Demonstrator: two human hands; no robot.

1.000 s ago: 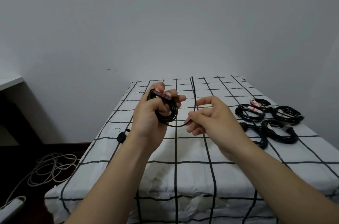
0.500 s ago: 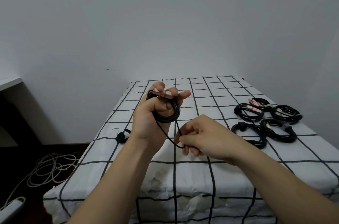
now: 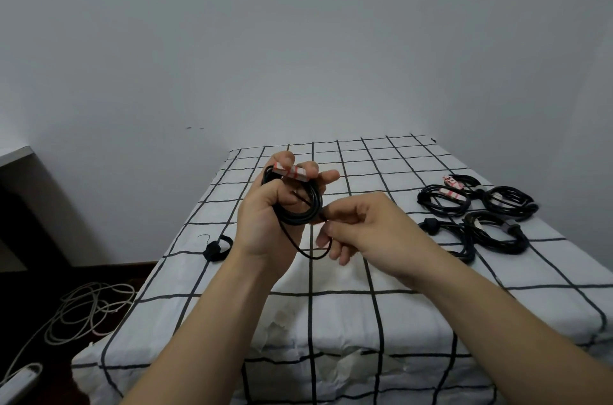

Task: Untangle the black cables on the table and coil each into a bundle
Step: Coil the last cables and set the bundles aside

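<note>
Aloft, cable coil (image 3: 316,205) in left hand (image 3: 265,222), tail (image 3: 309,255) in right hand (image 3: 365,228)

Light: dim, soft, cool grey cast.
Plain grey painted wall (image 3: 298,39): darkened twd upper corners.
White black-grid cloth-covered table (image 3: 381,315): grid lines bent by wide-angle lens nr edges.
Dark floor at left (image 3: 39,278): underexposed, detail lost.
Focus: centre rendered sharp.
</note>
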